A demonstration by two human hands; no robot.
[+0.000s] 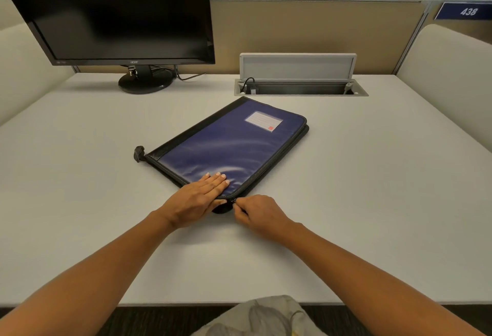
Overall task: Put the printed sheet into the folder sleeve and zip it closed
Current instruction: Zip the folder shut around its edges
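Two grips work the near corner. The left grip (202, 194), fingers straight and flat, presses the blue vinyl black-edged zip folder (229, 144) onto the grey worktop (372, 176). The right grip (258, 213) pinches the dark zip pull (234, 200). The glossy cover looks soft and slippery, so hold it down beside the zip track. No printed sheet shows.

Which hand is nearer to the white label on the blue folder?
Left. The left hand lies flat on the folder, this side of the label; the right hand, farther, pinches the zipper pull at the near corner.
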